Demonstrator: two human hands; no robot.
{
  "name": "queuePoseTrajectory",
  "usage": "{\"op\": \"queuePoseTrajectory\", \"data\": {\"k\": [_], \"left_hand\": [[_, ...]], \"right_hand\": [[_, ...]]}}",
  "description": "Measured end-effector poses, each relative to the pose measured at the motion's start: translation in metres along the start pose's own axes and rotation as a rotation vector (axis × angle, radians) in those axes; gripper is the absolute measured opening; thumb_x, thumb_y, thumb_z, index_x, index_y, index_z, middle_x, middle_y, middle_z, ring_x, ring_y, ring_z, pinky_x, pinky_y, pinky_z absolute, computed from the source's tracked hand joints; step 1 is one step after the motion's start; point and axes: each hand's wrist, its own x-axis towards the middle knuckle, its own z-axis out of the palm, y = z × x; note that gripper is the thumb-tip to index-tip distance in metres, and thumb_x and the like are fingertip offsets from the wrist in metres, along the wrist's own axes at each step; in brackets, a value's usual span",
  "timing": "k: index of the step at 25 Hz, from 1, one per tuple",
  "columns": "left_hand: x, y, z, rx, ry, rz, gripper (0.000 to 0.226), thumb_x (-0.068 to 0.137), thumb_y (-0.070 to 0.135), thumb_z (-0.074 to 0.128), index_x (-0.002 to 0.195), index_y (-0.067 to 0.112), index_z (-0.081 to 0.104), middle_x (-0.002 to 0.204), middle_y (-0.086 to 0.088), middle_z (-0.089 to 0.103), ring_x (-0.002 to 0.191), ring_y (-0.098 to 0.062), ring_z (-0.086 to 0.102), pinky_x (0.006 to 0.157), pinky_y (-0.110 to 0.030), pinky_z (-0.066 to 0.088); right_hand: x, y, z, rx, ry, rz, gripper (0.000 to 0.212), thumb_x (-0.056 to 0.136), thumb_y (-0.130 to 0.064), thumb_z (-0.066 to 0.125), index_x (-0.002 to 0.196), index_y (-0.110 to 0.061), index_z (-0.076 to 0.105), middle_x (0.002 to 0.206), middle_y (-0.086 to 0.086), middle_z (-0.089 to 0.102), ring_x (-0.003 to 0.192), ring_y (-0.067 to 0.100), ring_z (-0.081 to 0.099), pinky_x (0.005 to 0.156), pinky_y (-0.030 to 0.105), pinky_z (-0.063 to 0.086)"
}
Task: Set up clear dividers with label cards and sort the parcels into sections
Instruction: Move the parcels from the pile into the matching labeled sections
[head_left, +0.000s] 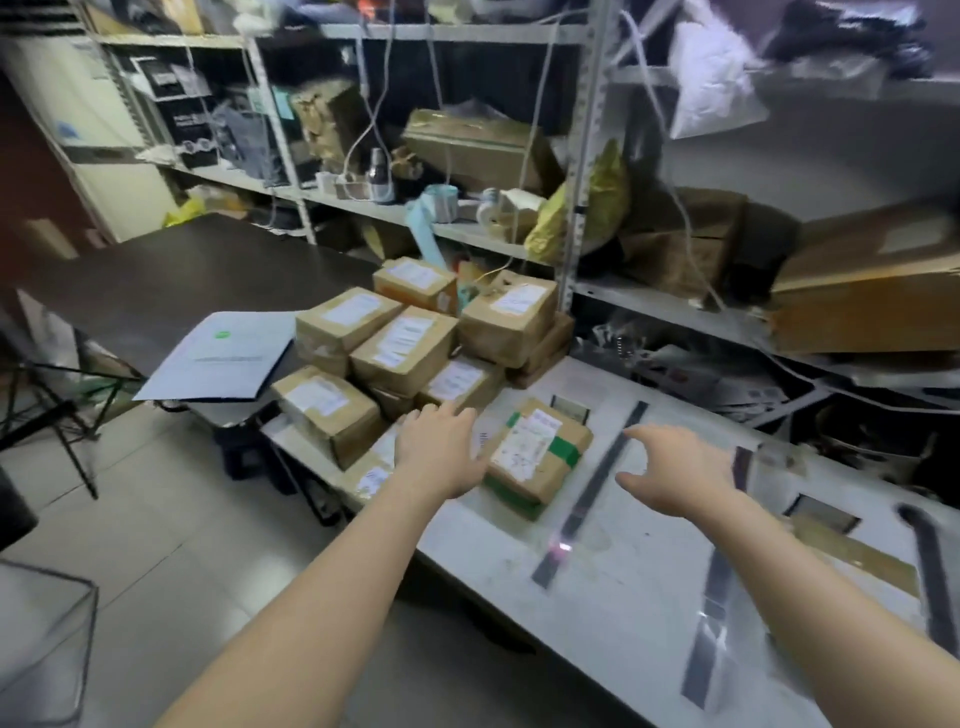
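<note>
- a parcel storeroom or packing room.
- far side: metal shelving (586, 156) crammed with cardboard boxes (478, 148) and bags (711, 78).
- near left: taped brown parcels (402, 348) with printed shipping labels, stacked on a scuffed white worktable (623, 597).
- tape rolls (488, 210) on a shelf.

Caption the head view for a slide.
Open left hand and open right hand flank a green-taped parcel on the table beside stacked parcels.

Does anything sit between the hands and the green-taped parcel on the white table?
Nothing visible blocks the left hand, which is at the left edge of the green-taped parcel. Between the parcel and the right hand a dark strip lies on the white table; whether a clear panel rises from it cannot be told.
</note>
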Motion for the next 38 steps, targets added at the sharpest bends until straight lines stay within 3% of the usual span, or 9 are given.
{"op": "queuePoseTrajectory", "data": {"k": [3,10,20,23,25,27,29,33,38], "left_hand": [[0.001,-0.078,0.003,-0.044,0.001,-0.013,0.064,0.094,0.055,0.055,0.148,0.023,0.043,0.142,-0.003,0.050,0.132,-0.027,0.048,0.099,-0.038,0.043],[0.047,-0.226,0.003,-0.018,-0.011,-0.077,0.054,0.093,0.053,0.054,0.139,0.024,0.048,0.135,-0.002,0.053,0.125,-0.027,0.052,0.096,-0.040,0.045],[0.199,-0.383,-0.017,-0.115,-0.077,-0.285,0.061,0.094,0.055,0.055,0.145,0.023,0.046,0.137,-0.004,0.053,0.126,-0.029,0.054,0.089,-0.043,0.051],[0.245,-0.407,-0.010,-0.345,-0.116,-0.306,0.071,0.095,0.056,0.060,0.151,0.016,0.043,0.151,-0.006,0.051,0.135,-0.029,0.051,0.102,-0.043,0.049],[0.275,-0.417,0.004,-0.546,-0.179,-0.313,0.080,0.094,0.057,0.061,0.157,0.015,0.036,0.157,-0.007,0.045,0.141,-0.028,0.047,0.110,-0.041,0.044],[0.303,-0.428,0.023,-0.730,-0.258,-0.330,0.089,0.091,0.062,0.063,0.161,0.017,0.029,0.159,-0.007,0.042,0.142,-0.028,0.046,0.111,-0.043,0.043],[0.323,-0.437,0.043,-0.856,-0.334,-0.315,0.091,0.088,0.064,0.066,0.159,0.020,0.033,0.155,-0.006,0.047,0.135,-0.028,0.052,0.104,-0.041,0.047],[0.338,-0.438,0.067,-0.871,-0.316,-0.176,0.056,0.089,0.056,0.070,0.134,0.025,0.059,0.122,0.003,0.066,0.101,-0.020,0.061,0.084,-0.037,0.050],[0.334,-0.462,0.061,-0.893,-0.245,-0.079,0.034,0.086,0.060,0.068,0.111,0.037,0.066,0.108,0.005,0.074,0.098,-0.022,0.065,0.089,-0.043,0.055]], "right_hand": [[0.018,-0.072,0.004,0.055,-0.003,0.017,0.056,0.087,-0.052,0.062,0.140,-0.040,0.051,0.127,-0.009,0.066,0.116,0.020,0.061,0.081,0.039,0.058],[0.093,-0.200,-0.004,0.122,0.009,-0.011,0.061,0.091,-0.051,0.061,0.148,-0.036,0.045,0.143,-0.008,0.058,0.127,0.019,0.056,0.072,0.033,0.051],[0.295,-0.350,-0.001,0.385,-0.075,-0.065,0.062,0.092,-0.049,0.060,0.149,-0.034,0.044,0.149,-0.008,0.053,0.134,0.021,0.052,0.094,0.041,0.053],[0.329,-0.384,0.012,0.673,-0.121,0.047,0.057,0.091,-0.043,0.066,0.142,-0.019,0.054,0.138,0.000,0.062,0.119,0.023,0.061,0.093,0.043,0.056],[0.344,-0.408,0.020,0.846,-0.154,0.170,0.042,0.091,-0.037,0.070,0.121,-0.008,0.063,0.110,0.005,0.071,0.102,0.026,0.067,0.086,0.047,0.061],[0.355,-0.432,0.027,0.935,-0.164,0.288,0.026,0.090,-0.036,0.072,0.104,-0.016,0.066,0.089,-0.004,0.065,0.088,0.023,0.067,0.076,0.047,0.064],[0.360,-0.452,0.038,0.956,-0.131,0.390,0.026,0.085,-0.042,0.075,0.099,-0.022,0.065,0.099,-0.003,0.069,0.090,0.020,0.066,0.077,0.044,0.064],[0.359,-0.479,0.040,0.935,-0.070,0.585,0.051,0.083,-0.044,0.077,0.124,-0.016,0.066,0.123,0.002,0.069,0.111,0.023,0.065,0.094,0.039,0.056],[0.351,-0.506,0.036,1.003,-0.045,0.659,0.055,0.080,-0.045,0.080,0.129,-0.023,0.067,0.126,-0.005,0.070,0.115,0.020,0.064,0.098,0.040,0.054]]}}
